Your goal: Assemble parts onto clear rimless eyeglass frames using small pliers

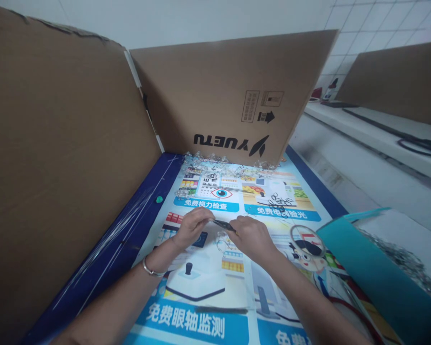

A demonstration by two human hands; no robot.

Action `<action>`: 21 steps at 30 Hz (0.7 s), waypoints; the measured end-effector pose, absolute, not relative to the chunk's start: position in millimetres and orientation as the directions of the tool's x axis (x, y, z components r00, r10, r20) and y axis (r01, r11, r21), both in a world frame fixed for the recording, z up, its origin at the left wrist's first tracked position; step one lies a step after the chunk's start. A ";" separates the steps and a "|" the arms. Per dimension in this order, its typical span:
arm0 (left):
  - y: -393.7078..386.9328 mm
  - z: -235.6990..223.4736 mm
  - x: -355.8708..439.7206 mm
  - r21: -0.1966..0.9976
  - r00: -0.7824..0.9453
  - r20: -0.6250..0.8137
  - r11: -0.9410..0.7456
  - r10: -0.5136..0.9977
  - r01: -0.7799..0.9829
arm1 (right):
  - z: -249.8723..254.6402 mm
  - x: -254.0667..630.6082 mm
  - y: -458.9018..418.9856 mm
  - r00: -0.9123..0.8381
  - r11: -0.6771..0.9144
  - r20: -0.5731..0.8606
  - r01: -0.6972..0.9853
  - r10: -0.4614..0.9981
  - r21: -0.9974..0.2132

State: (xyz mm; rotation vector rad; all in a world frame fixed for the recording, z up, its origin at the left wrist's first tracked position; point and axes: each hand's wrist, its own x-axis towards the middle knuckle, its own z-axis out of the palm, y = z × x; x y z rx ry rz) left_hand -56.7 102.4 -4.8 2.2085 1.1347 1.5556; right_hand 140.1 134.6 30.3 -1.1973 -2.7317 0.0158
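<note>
A pair of pliers (223, 224) with dark jaws sits in the grip of my right hand (252, 235), its jaws pointing left. My left hand (194, 226) pinches at the tip of the jaws, closed on something too small to name. Thin, clear-looking loops (222, 245) show just under the pliers, and I cannot tell whether they hang or lie on the printed sheet (233, 292). A bangle is on the left wrist.
Tall cardboard panels (237, 86) stand left and behind. Along their foot lies a heap of clear twisted pieces (215, 165). Dark small loops (282, 203) lie nearer. Thin straight strands (124, 225) run down the left. A teal box (377, 268) with wiry pieces stands right.
</note>
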 end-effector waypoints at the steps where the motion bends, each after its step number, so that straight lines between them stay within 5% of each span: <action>1: 102.2 -4.6 -56.6 0.564 0.146 0.710 -0.680 0.689 0.468 | 29.9 140.0 134.6 -0.668 0.680 0.136 0.729 0.732 -0.079; 21: 102.2 -3.5 -55.8 0.549 0.181 0.708 -0.694 0.682 0.466 | 33.1 139.5 131.4 -0.667 0.668 0.047 0.738 0.743 -0.089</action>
